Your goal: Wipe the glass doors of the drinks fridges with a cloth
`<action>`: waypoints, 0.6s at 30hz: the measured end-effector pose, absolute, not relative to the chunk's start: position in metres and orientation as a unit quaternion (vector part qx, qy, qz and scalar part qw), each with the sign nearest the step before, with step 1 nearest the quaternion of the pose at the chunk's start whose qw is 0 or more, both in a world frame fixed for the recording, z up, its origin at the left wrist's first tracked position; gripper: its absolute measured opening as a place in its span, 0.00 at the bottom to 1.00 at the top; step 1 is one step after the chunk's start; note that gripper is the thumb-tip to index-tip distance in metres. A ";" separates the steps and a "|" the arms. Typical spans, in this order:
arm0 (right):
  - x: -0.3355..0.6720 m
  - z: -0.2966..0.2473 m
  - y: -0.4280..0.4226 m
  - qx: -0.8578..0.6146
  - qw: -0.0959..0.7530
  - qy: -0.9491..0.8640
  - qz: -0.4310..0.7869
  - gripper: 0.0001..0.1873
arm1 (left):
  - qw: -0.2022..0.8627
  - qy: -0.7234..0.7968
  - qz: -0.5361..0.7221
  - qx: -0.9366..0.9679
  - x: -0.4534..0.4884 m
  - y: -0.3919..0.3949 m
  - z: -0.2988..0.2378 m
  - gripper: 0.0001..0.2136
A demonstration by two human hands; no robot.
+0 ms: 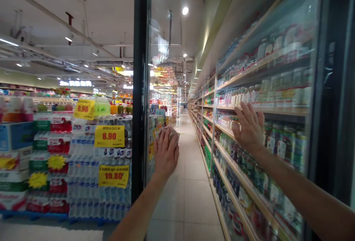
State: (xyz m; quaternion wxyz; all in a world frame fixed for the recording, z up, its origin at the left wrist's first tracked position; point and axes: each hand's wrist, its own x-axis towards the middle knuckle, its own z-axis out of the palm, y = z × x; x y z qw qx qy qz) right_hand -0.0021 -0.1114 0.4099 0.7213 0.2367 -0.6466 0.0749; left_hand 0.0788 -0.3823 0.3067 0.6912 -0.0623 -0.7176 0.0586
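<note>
A tall glass door [191, 196] with a dark frame [139, 85] stands in front of me. My left hand [165, 152] presses a crumpled, pale cloth [158, 133] toward the glass, fingers laid over it. Farther right, my right hand [250, 128] is raised with its fingers apart and holds nothing. It appears in front of the shelves of bottles [280, 93]; whether its palm touches the glass I cannot tell. Both forearms reach up from the lower part of the view.
Stacked packs of bottled water [85, 170] with yellow price signs [109, 136] stand at left on a blue pallet [52, 216]. Wooden-edged drink shelves [235, 163] run away along the right. A tiled aisle [177, 182] stretches into the distance. Another dark upright [330, 85] borders the right side.
</note>
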 end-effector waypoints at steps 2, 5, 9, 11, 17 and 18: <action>-0.001 0.410 -0.111 0.234 0.721 -0.648 0.074 0.29 | 0.683 -0.720 0.085 -0.092 0.077 -0.371 0.316 0.20; 0.000 0.410 -0.111 0.234 0.722 -0.646 0.076 0.28 | 0.620 -0.724 0.186 -0.239 0.075 -0.355 0.323 0.20; -0.001 0.410 -0.111 0.231 0.723 -0.647 0.072 0.28 | 0.666 -0.722 0.113 -0.148 0.070 -0.355 0.346 0.20; -0.002 0.410 -0.110 0.229 0.722 -0.649 0.072 0.29 | 0.707 -0.706 0.031 -0.035 0.070 -0.358 0.357 0.21; -0.001 0.410 -0.110 0.235 0.726 -0.642 0.073 0.30 | 0.639 -0.712 0.184 -0.227 0.071 -0.347 0.360 0.21; -0.001 0.410 -0.110 0.233 0.726 -0.644 0.072 0.29 | 0.644 -0.712 0.174 -0.218 0.071 -0.348 0.363 0.21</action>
